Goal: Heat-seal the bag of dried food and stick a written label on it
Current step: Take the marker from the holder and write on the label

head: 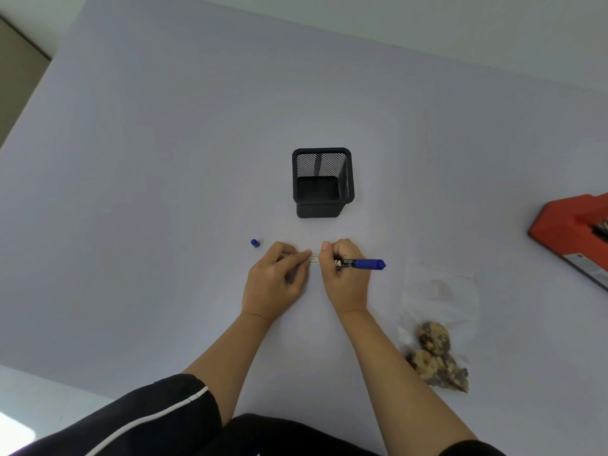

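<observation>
Most of the view was filled by a wide, pale lavender-grey matte tabletop (pixel 164 159), softly and evenly lit, with a plain white wall (pixel 427 14) seen beyond its far edge. At the upper left a beige surface (pixel 13 87) edged by a dark strip was shown past the table's corner. At the lower left a bright patch of light (pixel 13 432) was cast on a pale floor (pixel 42 386).
</observation>
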`<state>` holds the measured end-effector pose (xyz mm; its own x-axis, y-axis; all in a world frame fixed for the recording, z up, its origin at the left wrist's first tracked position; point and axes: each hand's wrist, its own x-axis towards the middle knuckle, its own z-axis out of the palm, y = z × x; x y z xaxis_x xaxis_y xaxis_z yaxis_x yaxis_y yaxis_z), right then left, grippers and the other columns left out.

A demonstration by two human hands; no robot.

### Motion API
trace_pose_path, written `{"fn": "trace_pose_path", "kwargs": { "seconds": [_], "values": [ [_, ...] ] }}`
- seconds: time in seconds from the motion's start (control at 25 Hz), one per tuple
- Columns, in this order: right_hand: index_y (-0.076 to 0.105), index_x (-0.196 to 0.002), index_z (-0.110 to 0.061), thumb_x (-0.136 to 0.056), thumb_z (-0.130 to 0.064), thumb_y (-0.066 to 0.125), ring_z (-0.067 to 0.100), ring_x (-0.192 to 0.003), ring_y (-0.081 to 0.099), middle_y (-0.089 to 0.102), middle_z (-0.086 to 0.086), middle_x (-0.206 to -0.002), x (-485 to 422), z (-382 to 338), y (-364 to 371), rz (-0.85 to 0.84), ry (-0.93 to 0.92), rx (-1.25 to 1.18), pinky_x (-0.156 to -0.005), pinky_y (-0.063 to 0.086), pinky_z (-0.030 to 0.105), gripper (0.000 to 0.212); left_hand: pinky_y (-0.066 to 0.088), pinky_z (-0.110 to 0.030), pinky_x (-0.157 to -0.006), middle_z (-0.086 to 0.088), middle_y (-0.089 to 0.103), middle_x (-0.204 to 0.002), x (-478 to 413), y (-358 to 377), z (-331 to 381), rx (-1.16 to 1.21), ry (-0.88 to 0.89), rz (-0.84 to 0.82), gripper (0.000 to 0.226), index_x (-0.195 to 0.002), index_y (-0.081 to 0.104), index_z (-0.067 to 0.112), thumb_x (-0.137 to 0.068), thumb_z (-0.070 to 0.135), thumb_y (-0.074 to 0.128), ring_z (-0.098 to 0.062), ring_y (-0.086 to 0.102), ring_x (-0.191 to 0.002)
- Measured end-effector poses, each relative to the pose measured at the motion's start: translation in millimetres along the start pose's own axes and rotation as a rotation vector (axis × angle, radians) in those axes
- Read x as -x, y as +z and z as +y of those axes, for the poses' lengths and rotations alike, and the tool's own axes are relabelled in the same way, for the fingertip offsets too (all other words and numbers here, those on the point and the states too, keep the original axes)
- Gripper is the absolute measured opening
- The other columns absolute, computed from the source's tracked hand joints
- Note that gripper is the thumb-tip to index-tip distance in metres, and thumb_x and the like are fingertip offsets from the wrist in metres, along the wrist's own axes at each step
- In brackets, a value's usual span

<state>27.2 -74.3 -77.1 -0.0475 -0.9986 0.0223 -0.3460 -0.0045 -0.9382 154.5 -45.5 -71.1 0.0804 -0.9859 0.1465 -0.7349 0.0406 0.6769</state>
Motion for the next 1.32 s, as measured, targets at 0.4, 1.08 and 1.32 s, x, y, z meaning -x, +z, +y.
{"fn": "trace_pose_path", "kwargs": {
  "seconds": [0.4, 1.08, 1.32],
  "values": [
    [0.042, -0.061, -0.006, -0.089, -0.024, 0.048, 0.014, -0.057, 0.039, 0.043, 0.005, -0.059, 0.3, 0.1, -1.0, -0.003, -0.009, 0.025, -0.053, 0.036, 0.015, 0.034, 0.044, -0.019, -0.05, -0.004, 0.061, -0.082, -0.3, 0.4, 0.8, 0.006, 0.007, 0.002, 0.022, -0.094, 0.075, 0.014, -0.083, 0.023, 0.059, -0.013, 0.048, -0.05],
    [0.043, -0.06, -0.001, -0.088, -0.026, 0.046, 0.02, -0.058, 0.04, 0.043, 0.006, -0.059, -0.1, 2.5, 0.4, 0.019, -0.019, 0.057, -0.053, 0.035, 0.019, 0.038, 0.044, -0.019, -0.051, -0.004, 0.061, -0.083, 0.0, -0.2, 0.0, 0.01, 0.013, -0.002, 0.022, -0.094, 0.075, 0.013, -0.083, 0.023, 0.058, -0.012, 0.049, -0.049],
    [0.042, -0.059, -0.004, -0.088, -0.027, 0.047, 0.021, -0.058, 0.04, 0.042, 0.005, -0.058, -0.6, 0.9, 0.4, 0.033, -0.001, 0.056, -0.052, 0.036, 0.023, 0.036, 0.044, -0.018, -0.051, -0.003, 0.061, -0.083, 0.0, 0.4, 0.1, 0.013, 0.004, 0.002, 0.023, -0.094, 0.075, 0.014, -0.084, 0.024, 0.058, -0.012, 0.049, -0.049]
  ]
}}
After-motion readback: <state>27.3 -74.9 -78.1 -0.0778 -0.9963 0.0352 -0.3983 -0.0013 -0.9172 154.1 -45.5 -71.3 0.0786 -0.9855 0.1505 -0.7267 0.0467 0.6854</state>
